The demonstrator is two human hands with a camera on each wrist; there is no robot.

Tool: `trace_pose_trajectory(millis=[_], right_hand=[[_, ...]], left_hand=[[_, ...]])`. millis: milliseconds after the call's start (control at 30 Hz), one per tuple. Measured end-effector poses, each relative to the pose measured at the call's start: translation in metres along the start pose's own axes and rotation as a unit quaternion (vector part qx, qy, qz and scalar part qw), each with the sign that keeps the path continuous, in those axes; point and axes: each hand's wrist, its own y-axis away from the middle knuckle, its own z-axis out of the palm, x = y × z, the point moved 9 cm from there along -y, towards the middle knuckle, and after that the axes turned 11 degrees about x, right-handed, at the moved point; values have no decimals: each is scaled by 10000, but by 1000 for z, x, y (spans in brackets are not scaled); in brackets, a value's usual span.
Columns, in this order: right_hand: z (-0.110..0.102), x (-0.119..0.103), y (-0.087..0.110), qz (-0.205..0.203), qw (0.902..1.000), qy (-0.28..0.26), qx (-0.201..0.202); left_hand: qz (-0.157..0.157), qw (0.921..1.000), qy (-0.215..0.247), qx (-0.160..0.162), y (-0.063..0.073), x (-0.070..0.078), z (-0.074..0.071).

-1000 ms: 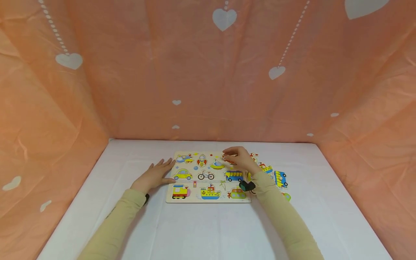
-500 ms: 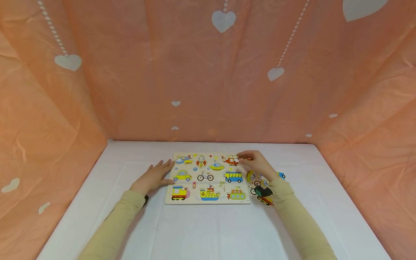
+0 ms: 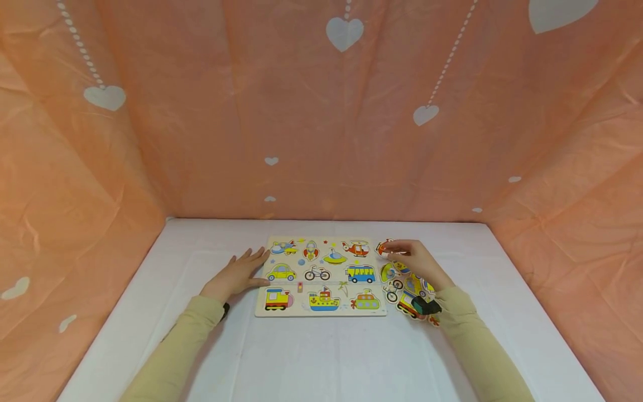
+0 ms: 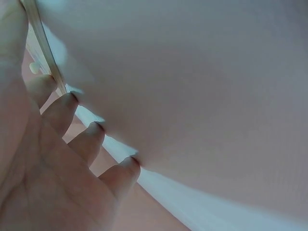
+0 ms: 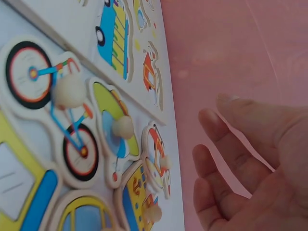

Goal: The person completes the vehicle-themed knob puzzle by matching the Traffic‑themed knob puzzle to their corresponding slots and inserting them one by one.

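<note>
A wooden vehicle puzzle board lies on the white table. My left hand rests at its left edge with spread fingers, the thumb on or against the edge. In the left wrist view the fingers are extended and hold nothing. My right hand hovers right of the board's upper right corner, near a loose red helicopter piece. Its fingers are loosely bent, and no piece shows between them in the right wrist view. Partly under that hand lie loose knobbed pieces, among them a bicycle and a ship.
A train piece lies beside the board's lower right corner, partly hidden by the right wrist's black device. Peach cloth with white hearts hangs behind the table and at both sides.
My right hand has moved right, from over the board's helicopter picture to beside the board, uncovering that picture. My left hand has stayed at the board's left edge.
</note>
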Motion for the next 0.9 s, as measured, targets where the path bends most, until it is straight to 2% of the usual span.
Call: trace_pose_trajectory(millis=[300, 600, 900], right_hand=[[-4, 13, 15, 88, 9997, -237, 58], [-1, 28, 26, 573, 9982, -155, 39], [3, 34, 28, 371, 9990, -75, 217]], left_hand=[[-42, 10000, 87, -17, 1, 3, -1], [9, 10000, 55, 43, 0, 4, -2], [-21, 10000, 45, 34, 1, 3, -3]])
